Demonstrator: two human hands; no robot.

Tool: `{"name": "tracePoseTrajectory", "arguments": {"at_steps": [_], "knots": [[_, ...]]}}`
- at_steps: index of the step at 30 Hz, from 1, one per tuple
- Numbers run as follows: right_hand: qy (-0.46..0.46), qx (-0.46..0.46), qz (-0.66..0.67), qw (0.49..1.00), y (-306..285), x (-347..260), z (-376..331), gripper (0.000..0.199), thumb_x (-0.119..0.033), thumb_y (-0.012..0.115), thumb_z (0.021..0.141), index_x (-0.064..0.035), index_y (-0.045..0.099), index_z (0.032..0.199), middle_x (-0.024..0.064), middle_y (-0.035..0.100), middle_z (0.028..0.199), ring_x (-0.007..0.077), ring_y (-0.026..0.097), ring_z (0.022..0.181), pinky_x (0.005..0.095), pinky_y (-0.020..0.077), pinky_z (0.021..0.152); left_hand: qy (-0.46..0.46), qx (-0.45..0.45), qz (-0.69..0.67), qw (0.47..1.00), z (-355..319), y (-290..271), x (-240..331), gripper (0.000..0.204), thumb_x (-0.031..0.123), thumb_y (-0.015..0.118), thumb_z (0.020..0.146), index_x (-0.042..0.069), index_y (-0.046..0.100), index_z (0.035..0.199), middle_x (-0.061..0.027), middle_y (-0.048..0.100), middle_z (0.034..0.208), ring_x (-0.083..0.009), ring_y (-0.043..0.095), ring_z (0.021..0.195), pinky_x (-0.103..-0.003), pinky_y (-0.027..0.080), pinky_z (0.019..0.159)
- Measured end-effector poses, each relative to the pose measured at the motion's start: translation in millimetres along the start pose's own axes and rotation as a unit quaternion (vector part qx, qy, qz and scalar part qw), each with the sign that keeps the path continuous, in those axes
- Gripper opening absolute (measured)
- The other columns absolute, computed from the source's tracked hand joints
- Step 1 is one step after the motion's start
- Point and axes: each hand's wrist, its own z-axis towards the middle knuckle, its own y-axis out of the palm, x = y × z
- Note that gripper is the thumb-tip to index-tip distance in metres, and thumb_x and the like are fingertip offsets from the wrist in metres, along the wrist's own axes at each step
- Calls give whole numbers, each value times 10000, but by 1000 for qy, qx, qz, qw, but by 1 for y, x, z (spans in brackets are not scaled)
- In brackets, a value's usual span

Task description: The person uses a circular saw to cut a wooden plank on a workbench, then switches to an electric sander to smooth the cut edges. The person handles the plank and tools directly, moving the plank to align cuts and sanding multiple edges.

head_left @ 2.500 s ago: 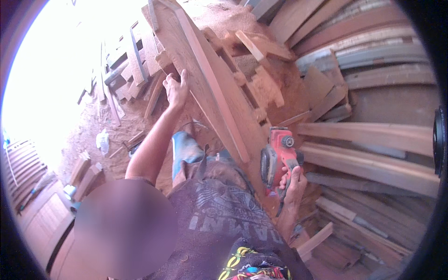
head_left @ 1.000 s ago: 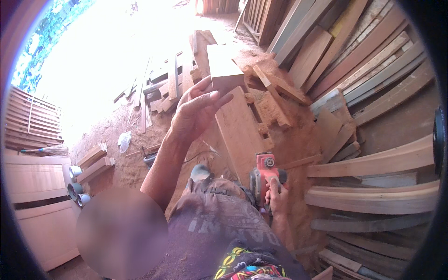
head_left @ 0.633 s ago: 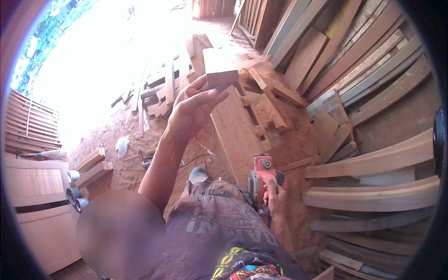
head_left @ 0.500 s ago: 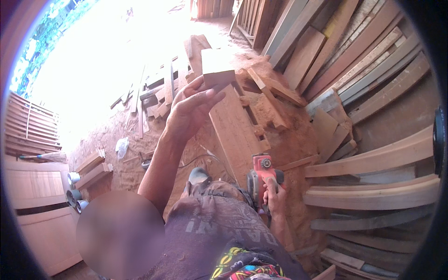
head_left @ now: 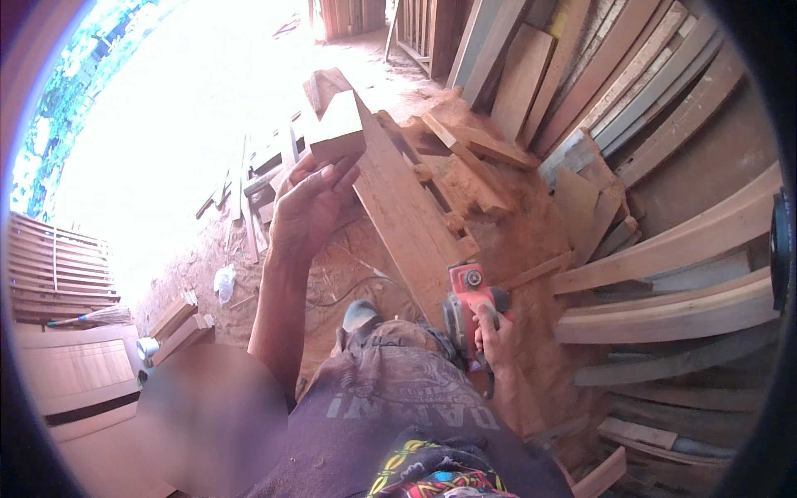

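Note:
My left hand point(head_left: 309, 203) is raised, its fingers closed on the lower end of a short wooden block point(head_left: 337, 143). The upper face of the block is washed out by light, and its near end is in shade. My right hand point(head_left: 495, 339) wraps round the handle of a red and black electric hand planer point(head_left: 466, 303). The planer is by the near end of a wide wooden plank point(head_left: 403, 212) that slants away from me. Whether its base touches the plank, I cannot tell.
Rough timber pieces point(head_left: 469, 178) lie in sawdust right of the plank. Boards point(head_left: 643, 108) and curved wooden lengths point(head_left: 672, 307) line the right side. Wooden panels point(head_left: 79, 361) and slatted frames point(head_left: 62, 266) stand at left. A cable point(head_left: 353, 290) crosses the ground beside my foot.
My left hand has drawn nearer and to the left with the block, whose end now tilts more toward me. The view has shifted slightly; my right hand keeps its grip on the planer.

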Motion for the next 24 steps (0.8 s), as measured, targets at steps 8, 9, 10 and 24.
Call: {"name": "tracePoseTrajectory", "arguments": {"at_steps": [8,9,10,24], "knots": [[-5,-3,-3,1000,-3,-5,-1,511,-506,632,1078,-17,667,936,-27,542,576,60,485,452,254,369,419,12,4,-1,1000,4,1,1,598,101,706,968,-103,503,1493,-216,612,1474,-338,542,1451,-475,391,1235],[-5,-2,-6,1000,-2,-5,0,512,-507,632,1077,-16,667,936,-27,541,575,61,484,450,253,367,419,9,13,-12,1000,4,0,1,604,106,710,966,-101,503,1495,-216,613,1473,-336,545,1449,-474,396,1234],[-5,-2,-10,1000,-2,-5,0,514,-509,632,1077,-15,666,937,-27,540,575,61,482,448,253,366,420,6,23,-22,999,4,0,0,610,110,714,964,-99,502,1497,-215,615,1471,-334,548,1446,-473,401,1232],[10,-9,7,1000,-1,-1,2,546,-536,637,1065,-1,646,955,10,556,602,90,517,462,267,387,420,1,-44,15,999,17,48,-1,670,62,708,953,-115,436,1539,-210,585,1494,-276,588,1374,-414,462,1194]]}}
